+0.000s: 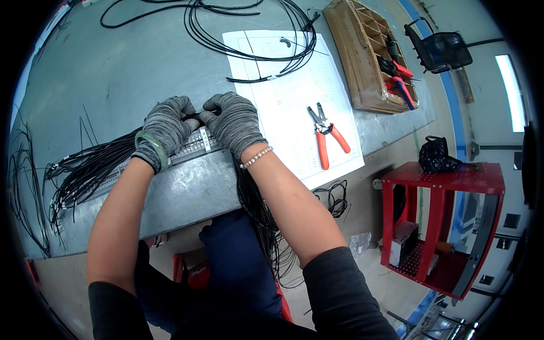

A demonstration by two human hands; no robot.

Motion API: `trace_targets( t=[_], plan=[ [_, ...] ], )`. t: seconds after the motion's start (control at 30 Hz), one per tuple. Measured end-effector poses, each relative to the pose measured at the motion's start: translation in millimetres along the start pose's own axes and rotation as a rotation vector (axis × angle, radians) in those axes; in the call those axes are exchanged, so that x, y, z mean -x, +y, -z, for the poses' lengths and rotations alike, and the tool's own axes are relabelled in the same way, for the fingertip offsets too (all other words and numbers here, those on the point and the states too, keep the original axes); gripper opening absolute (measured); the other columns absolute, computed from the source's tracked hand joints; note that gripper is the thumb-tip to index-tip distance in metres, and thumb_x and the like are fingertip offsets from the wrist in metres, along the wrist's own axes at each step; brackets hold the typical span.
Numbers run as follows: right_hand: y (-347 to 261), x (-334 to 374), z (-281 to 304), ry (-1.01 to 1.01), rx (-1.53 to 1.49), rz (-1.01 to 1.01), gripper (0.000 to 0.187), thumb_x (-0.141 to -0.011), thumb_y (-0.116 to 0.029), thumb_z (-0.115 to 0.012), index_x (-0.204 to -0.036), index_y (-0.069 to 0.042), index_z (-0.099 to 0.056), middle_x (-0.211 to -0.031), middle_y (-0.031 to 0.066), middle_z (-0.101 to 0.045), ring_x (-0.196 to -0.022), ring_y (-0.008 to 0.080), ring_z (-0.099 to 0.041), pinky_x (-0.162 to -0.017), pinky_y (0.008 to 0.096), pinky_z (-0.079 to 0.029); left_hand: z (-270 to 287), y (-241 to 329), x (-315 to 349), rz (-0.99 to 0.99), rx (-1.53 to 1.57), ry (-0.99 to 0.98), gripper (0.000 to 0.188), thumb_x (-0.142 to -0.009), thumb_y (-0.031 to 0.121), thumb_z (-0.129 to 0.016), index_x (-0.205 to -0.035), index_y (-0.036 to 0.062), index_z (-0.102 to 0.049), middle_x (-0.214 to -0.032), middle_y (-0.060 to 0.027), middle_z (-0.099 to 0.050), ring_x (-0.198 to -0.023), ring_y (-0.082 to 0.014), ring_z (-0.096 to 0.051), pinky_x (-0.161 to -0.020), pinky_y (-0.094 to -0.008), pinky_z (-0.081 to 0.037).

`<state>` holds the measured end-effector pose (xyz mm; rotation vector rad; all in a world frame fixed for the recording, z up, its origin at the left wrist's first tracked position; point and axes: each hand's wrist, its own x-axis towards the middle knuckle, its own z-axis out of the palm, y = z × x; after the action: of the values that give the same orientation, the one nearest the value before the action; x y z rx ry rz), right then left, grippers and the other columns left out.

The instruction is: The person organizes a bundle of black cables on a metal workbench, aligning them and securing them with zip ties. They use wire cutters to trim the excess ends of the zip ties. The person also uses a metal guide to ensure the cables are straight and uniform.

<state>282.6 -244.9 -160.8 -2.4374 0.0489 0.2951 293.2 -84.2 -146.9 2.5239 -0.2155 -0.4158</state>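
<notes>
Both my hands wear grey knitted gloves and meet over a long grey terminal strip (192,146) on the metal table. My left hand (170,126) has its fingers bent and pinched on black wires (195,118) at the strip's far edge. Close beside it, my right hand (235,123) pinches the same wires, thumb and fingertips together. The exact wire ends between the fingertips are hidden. A thick bundle of black wires (93,152) fans out from the strip to the left. More black wires (252,195) hang over the table's front edge beneath my right forearm.
Printed paper sheets (283,130) lie to the right, with red-handled wire strippers (324,136) on them. Coiled black cable (195,28) partly covers the sheets' far end. A divided wooden box (357,62) holds hand tools. Beyond the table stand a red cart (442,178) and a black chair (445,51).
</notes>
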Motion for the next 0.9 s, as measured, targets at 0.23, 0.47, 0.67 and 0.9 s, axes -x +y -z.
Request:
trace_targets(
  t=[0.23, 0.47, 0.67, 0.9],
  plan=[
    [-3.1, 2.4, -0.9, 0.049, 0.027, 0.026, 0.026, -0.082, -0.026, -0.072, -0.101, -0.008, -0.071, -0.098, 0.0131, -0.067, -0.09, 0.023, -0.067, -0.084, 0.0342, -0.053, -2.4, -2.8, 0.8, -0.037, -0.009, 0.057, 0.024, -0.076, 0.017, -0.076, -0.09, 0.0037, -0.063, -0.087, -0.0141, -0.066, -0.084, -0.0274, -0.064, -0.078, -0.0368, -0.051],
    [-2.6, 2.3, 1.7, 0.036, 0.008, 0.015, 0.027, -0.081, -0.028, -0.073, -0.1, -0.008, -0.071, -0.098, 0.0128, -0.068, -0.09, 0.0231, -0.067, -0.084, 0.034, -0.053, -0.3, 2.1, -0.5, 0.005, 0.002, 0.02, 0.024, -0.075, 0.017, -0.076, -0.091, 0.0044, -0.063, -0.089, -0.014, -0.067, -0.084, -0.0272, -0.065, -0.078, -0.0365, -0.051],
    [-0.1, 2.3, -3.0, 0.122, 0.077, 0.101, 0.023, -0.08, -0.027, -0.072, -0.095, -0.009, -0.072, -0.095, 0.0115, -0.068, -0.088, 0.0236, -0.067, -0.083, 0.0341, -0.052, -1.1, -1.2, -2.7, 0.005, -0.02, 0.009, 0.025, -0.075, 0.019, -0.074, -0.093, 0.0046, -0.064, -0.091, -0.0142, -0.067, -0.086, -0.0275, -0.065, -0.079, -0.037, -0.051],
    [2.6, 4.5, -4.5, 0.146, 0.011, 0.124, 0.023, -0.081, -0.026, -0.071, -0.095, -0.007, -0.071, -0.094, 0.0132, -0.067, -0.085, 0.0273, -0.066, -0.081, 0.0366, -0.052, 3.8, -0.4, -1.1, -0.03, -0.023, -0.029, 0.029, -0.079, 0.021, -0.073, -0.101, 0.0046, -0.064, -0.096, -0.0119, -0.068, -0.091, -0.026, -0.065, -0.084, -0.0364, -0.051]
  ],
)
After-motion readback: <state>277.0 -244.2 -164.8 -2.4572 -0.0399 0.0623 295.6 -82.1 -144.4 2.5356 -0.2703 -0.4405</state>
